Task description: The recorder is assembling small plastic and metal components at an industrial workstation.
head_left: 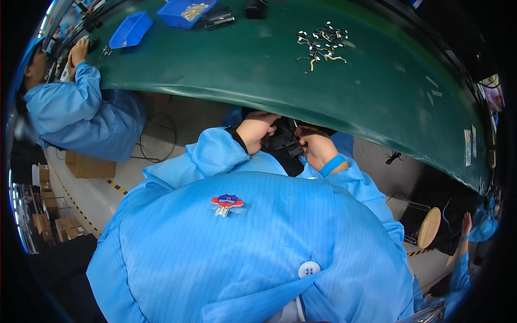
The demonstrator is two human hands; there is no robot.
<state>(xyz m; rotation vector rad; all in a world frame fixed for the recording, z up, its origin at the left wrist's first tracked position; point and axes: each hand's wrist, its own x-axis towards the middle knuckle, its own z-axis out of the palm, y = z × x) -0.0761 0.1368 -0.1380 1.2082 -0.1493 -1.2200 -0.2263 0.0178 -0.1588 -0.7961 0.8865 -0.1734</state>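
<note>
Just below the table's near edge, close to my lap, I hold a black plastic part (pixel 284 143) with blocky, stepped faces. My left hand (pixel 257 131) is closed at its left side, the fingertips partly under the table edge. On the other side my right hand (pixel 319 146), with a blue band at the wrist, has its fingers bent in against the part. A thin light sliver shows between the hands near the right fingertips; what it is I cannot make out. The part's far end is hidden in shadow.
On the green-topped table (pixel 215 70) lies a pile of short cables with white connectors (pixel 325 43). Two blue bins (pixel 131 29) and black parts (pixel 218 18) sit at the far left. A co-worker (pixel 81 107) in blue works at left. A round wooden stool (pixel 429 227) is at right.
</note>
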